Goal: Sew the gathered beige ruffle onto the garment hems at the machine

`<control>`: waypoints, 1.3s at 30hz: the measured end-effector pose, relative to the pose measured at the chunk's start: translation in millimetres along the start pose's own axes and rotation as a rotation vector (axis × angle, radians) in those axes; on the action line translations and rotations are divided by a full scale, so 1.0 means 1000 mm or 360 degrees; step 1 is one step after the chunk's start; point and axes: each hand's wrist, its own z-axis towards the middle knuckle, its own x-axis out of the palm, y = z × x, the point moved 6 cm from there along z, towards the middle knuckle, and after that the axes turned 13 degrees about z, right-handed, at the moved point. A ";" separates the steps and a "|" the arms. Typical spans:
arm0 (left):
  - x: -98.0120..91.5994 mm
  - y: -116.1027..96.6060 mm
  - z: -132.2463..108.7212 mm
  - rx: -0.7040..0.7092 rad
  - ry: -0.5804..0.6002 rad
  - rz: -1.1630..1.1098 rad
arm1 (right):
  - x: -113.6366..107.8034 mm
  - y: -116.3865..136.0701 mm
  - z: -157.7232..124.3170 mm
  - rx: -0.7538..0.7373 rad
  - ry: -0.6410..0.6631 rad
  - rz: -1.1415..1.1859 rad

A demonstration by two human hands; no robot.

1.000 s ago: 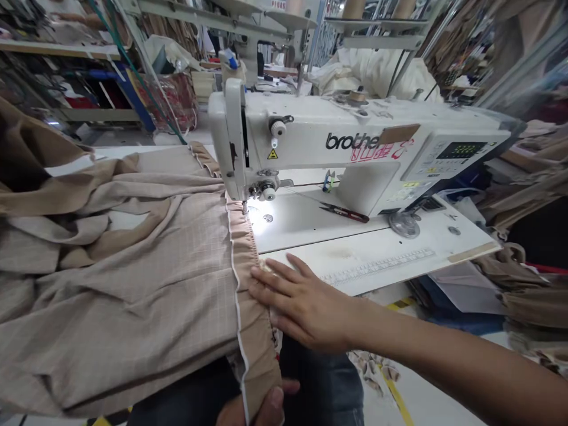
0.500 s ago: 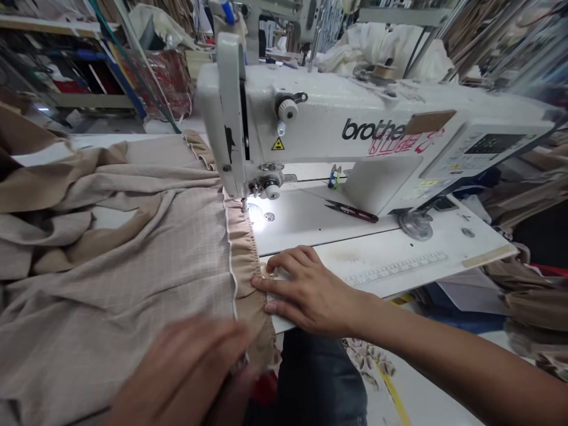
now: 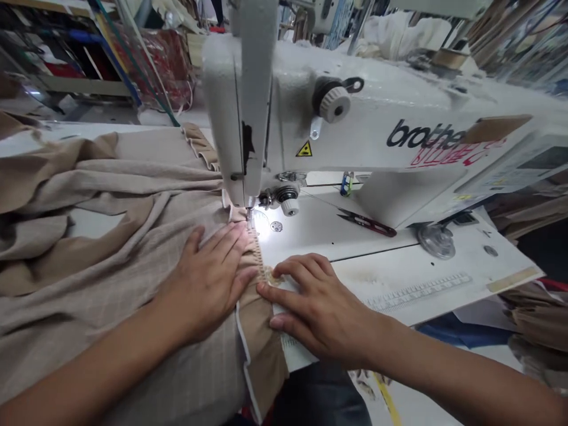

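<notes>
Beige checked fabric (image 3: 190, 373) lies over the left of the machine bed, with a gathered tan ruffle strip (image 3: 261, 337) along its right edge. The strip runs up under the lit needle and presser foot (image 3: 251, 216) of a white sewing machine (image 3: 284, 100). My left hand (image 3: 213, 272) rests flat on fabric and ruffle just in front of the foot, fingers stretched out. Beside the strip's stitched edge, my right hand (image 3: 310, 296) lies on the bed, fingers spread, index fingertip touching the edge.
Red-handled thread snips (image 3: 368, 223) lie on the bed right of the needle. Behind them stands a small blue-and-green item (image 3: 347, 183) near the machine's pillar. A clear round disc (image 3: 437, 239) and a printed ruler (image 3: 421, 291) are farther right. More tan fabric (image 3: 31, 171) is bunched at left.
My left hand has moved up from the lower front onto the fabric by the presser foot. My right hand stays at the ruffle's edge. The view has shifted closer to the machine.
</notes>
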 end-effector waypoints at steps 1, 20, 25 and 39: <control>0.003 0.005 0.005 -0.0021 0.0025 -0.0009 | -0.001 -0.003 0.004 -0.0001 -0.0006 -0.0022; -0.022 -0.006 0.012 -0.0001 0.0038 0.0168 | -0.033 -0.033 0.061 -0.0207 0.0308 0.0411; -0.038 -0.033 0.015 0.0144 0.0063 0.0122 | -0.044 -0.060 0.055 0.0117 -0.0179 0.0064; -0.021 0.029 0.022 -0.0315 0.0331 -0.0943 | -0.011 -0.028 0.057 -0.0174 0.0047 -0.0335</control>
